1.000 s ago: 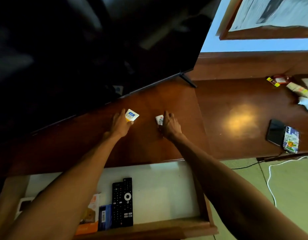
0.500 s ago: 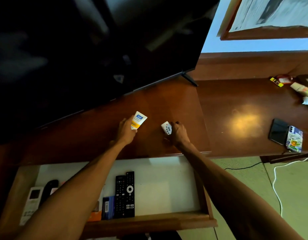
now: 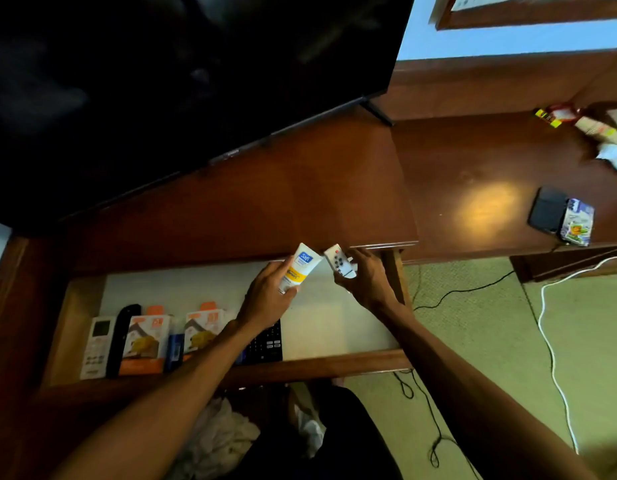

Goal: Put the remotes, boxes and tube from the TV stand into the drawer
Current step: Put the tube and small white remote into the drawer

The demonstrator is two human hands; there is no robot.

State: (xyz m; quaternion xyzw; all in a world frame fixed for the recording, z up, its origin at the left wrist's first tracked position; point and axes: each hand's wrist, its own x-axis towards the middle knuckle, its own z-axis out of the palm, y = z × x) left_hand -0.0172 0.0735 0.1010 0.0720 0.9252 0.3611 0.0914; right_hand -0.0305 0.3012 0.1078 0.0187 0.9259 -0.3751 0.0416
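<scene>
My left hand [image 3: 267, 296] grips a white and yellow tube [image 3: 300, 266] above the open drawer [image 3: 334, 327]. My right hand [image 3: 365, 278] holds a small white remote [image 3: 338, 260] beside the tube, just under the front edge of the TV stand [image 3: 300, 202]. In the drawer lie a white remote [image 3: 96, 342], a black remote [image 3: 121, 337], two orange boxes [image 3: 144, 344] [image 3: 201, 332], a blue box [image 3: 174, 351] and a black TV remote [image 3: 265, 342], partly hidden by my left forearm.
A large black TV [image 3: 161, 81] stands on the wooden top. To the right lie a dark phone [image 3: 547, 209], a colourful pack [image 3: 577, 221] and small packets [image 3: 577, 123]. Black [image 3: 438, 299] and white [image 3: 549, 341] cables run over the green floor.
Both hands lifted the tube and the small white remote off the stand top and brought them toward me, over the drawer's back part. The camera tilted down.
</scene>
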